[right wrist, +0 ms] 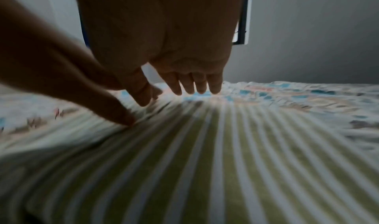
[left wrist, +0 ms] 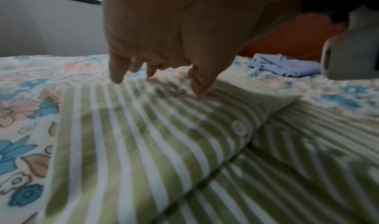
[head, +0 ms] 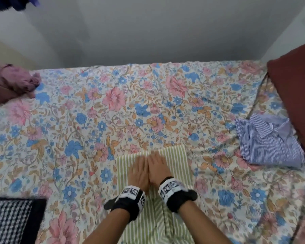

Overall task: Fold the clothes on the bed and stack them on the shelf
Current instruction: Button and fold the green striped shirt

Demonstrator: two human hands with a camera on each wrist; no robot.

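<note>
A green-and-white striped shirt (head: 176, 155) lies partly folded on the floral bed sheet (head: 95, 111), near the front edge. Both hands lie flat on it, side by side, fingers straight and pointing away from me. My left hand (head: 139, 170) touches the cloth (left wrist: 127, 146) with its fingertips (left wrist: 116, 78). My right hand (head: 158, 167) presses the striped fabric (right wrist: 225, 162) with straight fingers (right wrist: 197, 86). A white button (left wrist: 239, 128) shows on a folded edge. A blue striped shirt (head: 268, 140) lies crumpled to the right.
A mauve garment (head: 11, 83) sits at the bed's far left. A dark red pillow (head: 296, 95) leans at the right. A black-and-white checked cloth (head: 9, 221) lies at the lower left. The grey wall (head: 148, 32) bounds the bed's far side.
</note>
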